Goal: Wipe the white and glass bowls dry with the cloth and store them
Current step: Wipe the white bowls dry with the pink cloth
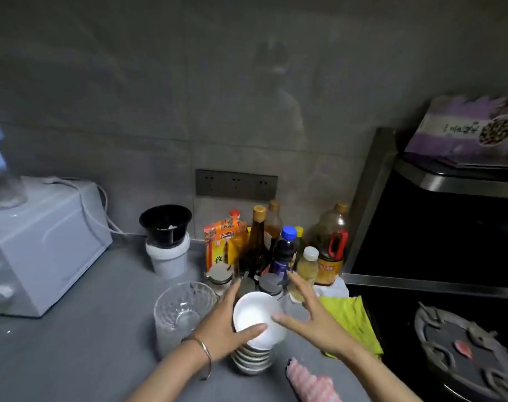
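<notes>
A stack of several white bowls [254, 359] stands on the grey counter near the front. My left hand [222, 323] grips the top white bowl [258, 316], thumb over its near rim, holding it tilted just above the stack. My right hand [313, 314] hovers open at the bowl's right side, fingers spread, not clearly touching it. A cut-glass bowl [180, 310] sits upright to the left of the stack. A pink-and-white striped cloth [310, 382] lies on the counter at the front right. A yellow-green cloth [351, 320] lies under my right hand.
Bottles, seasoning jars and packets [276, 250] crowd the counter behind the bowls. A white pot with a black funnel [167, 245] stands left of them, a white appliance [43, 242] at far left. A black stove [461, 343] and oven are to the right.
</notes>
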Available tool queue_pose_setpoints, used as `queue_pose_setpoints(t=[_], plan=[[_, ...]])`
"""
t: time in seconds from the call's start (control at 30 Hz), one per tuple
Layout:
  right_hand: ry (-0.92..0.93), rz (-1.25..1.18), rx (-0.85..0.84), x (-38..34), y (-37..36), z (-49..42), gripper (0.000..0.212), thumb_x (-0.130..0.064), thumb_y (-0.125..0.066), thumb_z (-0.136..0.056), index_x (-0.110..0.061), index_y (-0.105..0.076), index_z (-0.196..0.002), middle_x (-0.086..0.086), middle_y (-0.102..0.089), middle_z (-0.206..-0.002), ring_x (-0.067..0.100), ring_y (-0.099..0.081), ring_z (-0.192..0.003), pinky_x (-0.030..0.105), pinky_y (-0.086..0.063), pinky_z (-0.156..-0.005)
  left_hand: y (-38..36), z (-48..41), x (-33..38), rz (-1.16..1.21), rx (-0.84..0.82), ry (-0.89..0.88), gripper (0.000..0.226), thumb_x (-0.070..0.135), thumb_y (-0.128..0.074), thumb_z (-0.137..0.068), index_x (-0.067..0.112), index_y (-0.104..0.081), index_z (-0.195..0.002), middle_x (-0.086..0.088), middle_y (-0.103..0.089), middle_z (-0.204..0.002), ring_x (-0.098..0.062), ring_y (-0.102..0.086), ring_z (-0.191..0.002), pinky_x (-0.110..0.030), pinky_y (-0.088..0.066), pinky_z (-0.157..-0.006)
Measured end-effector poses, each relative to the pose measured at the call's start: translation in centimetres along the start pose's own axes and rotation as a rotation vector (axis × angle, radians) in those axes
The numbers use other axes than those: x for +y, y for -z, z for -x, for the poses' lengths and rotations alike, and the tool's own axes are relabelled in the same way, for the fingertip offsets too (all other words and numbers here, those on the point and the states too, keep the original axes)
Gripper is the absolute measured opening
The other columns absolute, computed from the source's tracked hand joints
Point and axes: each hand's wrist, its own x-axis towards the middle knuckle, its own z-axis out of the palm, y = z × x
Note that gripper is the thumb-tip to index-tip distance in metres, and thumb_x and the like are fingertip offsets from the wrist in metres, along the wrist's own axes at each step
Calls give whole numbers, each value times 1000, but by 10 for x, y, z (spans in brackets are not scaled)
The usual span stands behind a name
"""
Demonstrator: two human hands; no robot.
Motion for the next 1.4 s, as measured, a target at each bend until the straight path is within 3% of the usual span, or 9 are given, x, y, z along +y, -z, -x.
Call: queue_pose_setpoints(t=[0.1,0.2,0.37,0.47,0.53,0.67,0.83,1.13,1.4], plan=[[-75,17,-63,27,-17,1,111,-77,-70,-57,-45,-12,-145,-26,-7,-155,-3,-11,-143,36,-19,-118,-20,-5,-14,-48,-15,-1,135,95,-44,-47,20,-4,-151,9,-10,-157,-6,-12,-144,-19,-13,-114],[-100,-14,-100,43,-31,6,109,-68,-76,-58,-42,-11,-142,-23,-12,-153,-4,-14,-141,23,-18,-116,-33,-6,-28,-60,-17,-2,136,95,-48,-48,17,-6,-151,6,-10,-158,-6,-10,-144,-22,-13,-117],[-109,-83,-115,50,-39,7,114,-60,-82,-53,-37,-14,-142,-20,-19,-152,-2,-20,-140,21,-19,-116,-31,-7,-32,-112,-30,-34,142,90,-51,-43,14,2,-150,15,-1,-149,-1,-4,-140,7,4,-95],[-98,-93,-116,54,-39,8,114,-53,-84,-56,-36,-15,-144,-21,-22,-151,-4,-22,-139,22,-20,-116,-32,-7,-35,-167,-18,-38,128,67,-72,-58,19,2,-150,13,-4,-154,-7,-9,-144,1,-1,-99],[-77,-105,-102,58,-40,8,111,-52,-85,-56,-36,-17,-143,-20,-25,-152,-5,-25,-138,23,-22,-116,-31,-9,-36,-184,8,-62,125,71,-67,-55,24,-1,-149,9,-11,-156,-7,-15,-142,-3,-8,-100],[-31,-142,-18,64,-40,7,97,-46,-83,-60,-36,-28,-139,-19,-34,-149,-7,-32,-135,22,-27,-114,-33,-10,-38,-139,66,-144,120,88,-56,-46,35,-13,-145,16,-26,-147,11,-22,-127,7,-10,-94],[133,-233,133,56,-39,9,93,-34,-84,-63,-31,-36,-143,-27,-41,-143,-9,-37,-131,13,-34,-106,-33,-10,-30,-96,260,-370,94,70,-68,-54,48,-24,-134,35,-25,-136,24,-24,-121,8,-19,-92],[391,-354,162,42,-48,33,92,-12,-80,-64,-39,-35,-139,-39,-51,-122,-9,-52,-116,14,-48,-90,-43,16,-31,-5,465,-519,71,79,-64,-51,53,-43,-114,36,-39,-128,10,-39,-121,-18,-46,-95],[429,-425,254,61,-65,75,66,-32,-84,-69,-38,-50,-125,-23,-58,-120,0,-59,-110,26,-53,-88,-74,55,-43,-75,385,-632,50,82,-40,-72,49,-54,-108,31,-21,-149,16,-21,-134,-5,-30,-102]])
